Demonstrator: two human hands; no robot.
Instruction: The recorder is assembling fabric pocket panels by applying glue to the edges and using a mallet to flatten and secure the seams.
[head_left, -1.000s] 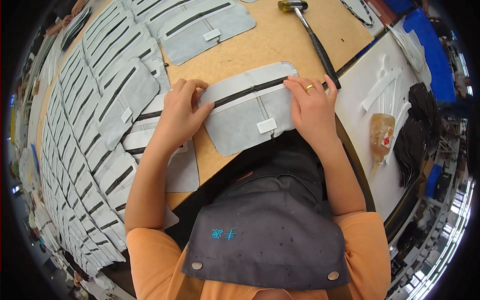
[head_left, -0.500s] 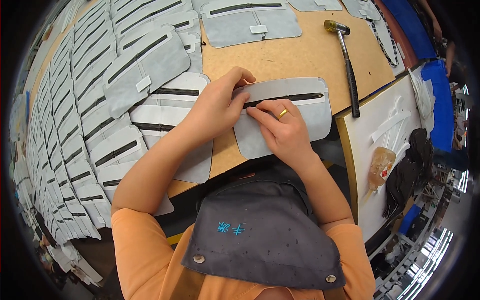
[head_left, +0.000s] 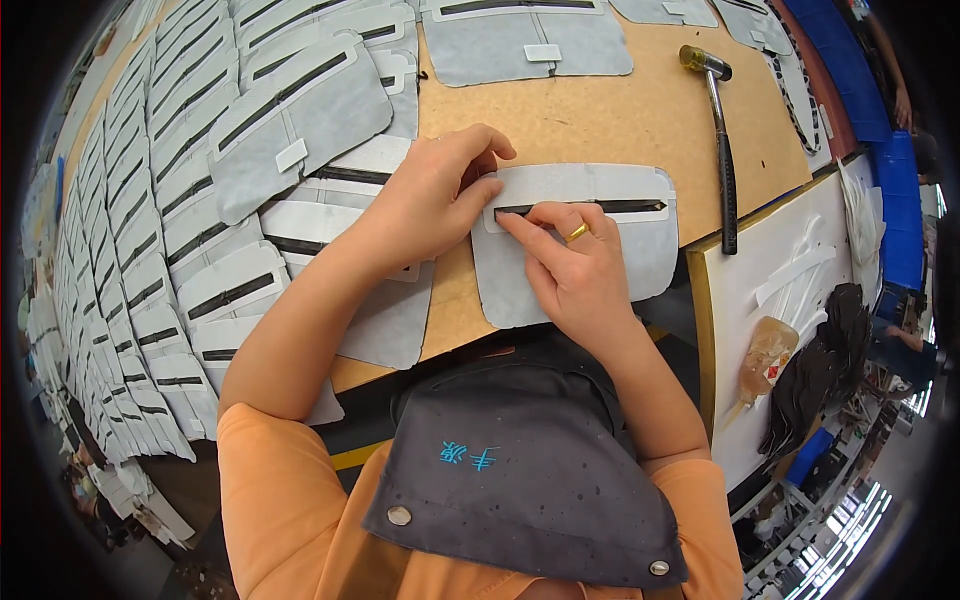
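A light grey panel (head_left: 640, 265) lies at the table's front edge, with a white-bordered slot near its top and a black strip (head_left: 635, 206) along the slot. At the panel's upper left corner is my left hand (head_left: 445, 185), its fingers curled and the thumb on the edge. My right hand (head_left: 580, 262) rests over the panel, wearing a gold ring. Its fingers are bent and drawn together, with a fingertip at the left end of the black strip. What lies under the fingertips is hidden.
Overlapping rows of similar grey panels (head_left: 300, 110) cover the left of the table. A hammer (head_left: 722, 150) lies right of my hands. On a white board (head_left: 730, 330) at the right are a bottle (head_left: 768, 358), white strips (head_left: 795, 270) and dark pieces (head_left: 815, 370).
The view has shifted slightly. My right fingertip stays by the left end of the strip, and the left hand keeps to the panel's corner.
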